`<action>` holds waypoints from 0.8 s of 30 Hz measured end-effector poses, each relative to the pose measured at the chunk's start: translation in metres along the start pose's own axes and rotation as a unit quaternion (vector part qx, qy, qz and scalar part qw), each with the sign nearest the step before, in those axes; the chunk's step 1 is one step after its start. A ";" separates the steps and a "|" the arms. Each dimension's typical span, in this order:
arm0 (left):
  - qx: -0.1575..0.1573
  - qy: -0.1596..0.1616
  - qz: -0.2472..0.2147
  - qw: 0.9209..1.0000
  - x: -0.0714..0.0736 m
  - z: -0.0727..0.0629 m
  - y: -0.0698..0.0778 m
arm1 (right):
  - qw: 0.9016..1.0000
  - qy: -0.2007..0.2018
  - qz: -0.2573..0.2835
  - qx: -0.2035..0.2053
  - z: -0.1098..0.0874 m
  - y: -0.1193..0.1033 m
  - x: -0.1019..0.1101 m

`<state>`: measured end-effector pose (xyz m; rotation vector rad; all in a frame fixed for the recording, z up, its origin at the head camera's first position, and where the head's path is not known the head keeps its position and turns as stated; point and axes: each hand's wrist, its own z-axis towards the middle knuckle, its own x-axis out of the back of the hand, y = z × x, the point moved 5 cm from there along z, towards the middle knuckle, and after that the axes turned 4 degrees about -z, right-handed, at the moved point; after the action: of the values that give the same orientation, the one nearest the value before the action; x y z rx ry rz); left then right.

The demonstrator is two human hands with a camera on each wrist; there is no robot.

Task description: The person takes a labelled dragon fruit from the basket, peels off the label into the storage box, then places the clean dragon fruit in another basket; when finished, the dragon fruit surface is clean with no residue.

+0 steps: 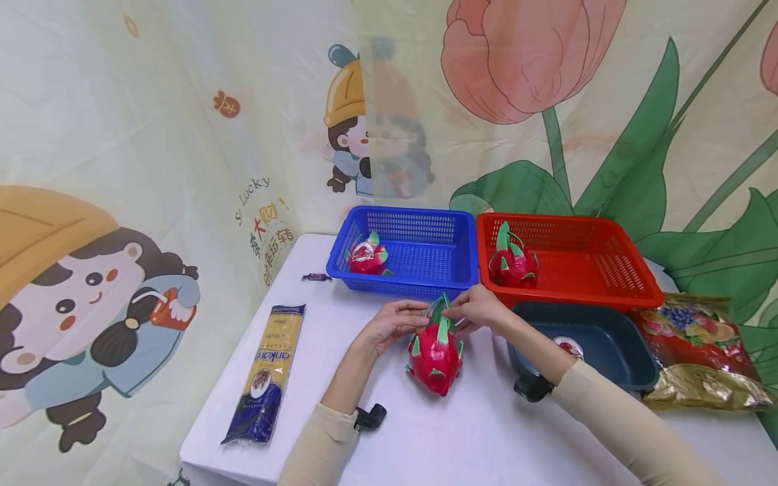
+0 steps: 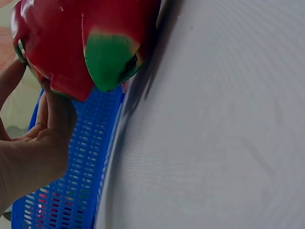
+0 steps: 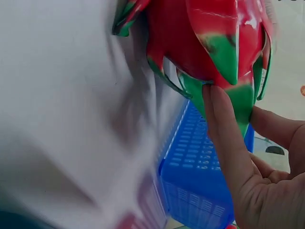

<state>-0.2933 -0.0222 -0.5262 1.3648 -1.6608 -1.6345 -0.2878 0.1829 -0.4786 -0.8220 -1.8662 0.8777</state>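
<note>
A glossy red dragon fruit (image 1: 435, 358) with green-tipped scales is between both hands over the white table, its leafy end toward the baskets. My left hand (image 1: 390, 325) holds it at the left of that leafy end; the left wrist view shows fingertips against a scale. From the other side, my right hand (image 1: 484, 312) pinches the green leaves (image 3: 240, 102) between thumb and fingers. Just beyond the hands is a blue basket (image 1: 404, 287) with another dragon fruit (image 1: 368, 256) in its left part. A third dragon fruit (image 1: 512, 263) lies in the red basket (image 1: 626, 297) beside it.
A dark blue tub (image 1: 632, 351) with a round label inside stands partly under the right forearm. Right of it lies a shiny red and gold bag (image 1: 705, 358). A spaghetti pack (image 1: 267, 371) and a small purple-wrapped candy (image 1: 317, 277) lie at left.
</note>
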 end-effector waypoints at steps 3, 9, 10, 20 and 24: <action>0.002 -0.006 0.001 1.000 -0.001 0.000 0.000 | 1.000 0.002 0.000 0.001 -0.002 0.000 -0.001; 0.002 -0.022 0.005 1.000 -0.003 -0.002 0.000 | 1.000 -0.002 -0.013 0.008 -0.008 0.001 0.000; 0.001 -0.027 0.005 1.000 -0.004 -0.002 0.001 | 1.000 -0.002 -0.016 0.009 -0.010 0.000 0.001; 0.000 -0.028 -0.031 0.999 -0.006 0.001 0.001 | 1.000 -0.006 0.008 0.013 -0.024 0.005 0.018; 0.003 -0.020 -0.032 0.999 -0.008 0.003 0.002 | 0.999 -0.013 0.027 0.035 -0.031 0.000 0.037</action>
<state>-0.2934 -0.0145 -0.5221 1.4094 -1.6627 -1.7048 -0.2740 0.2199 -0.4514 -0.8252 -1.8321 0.9853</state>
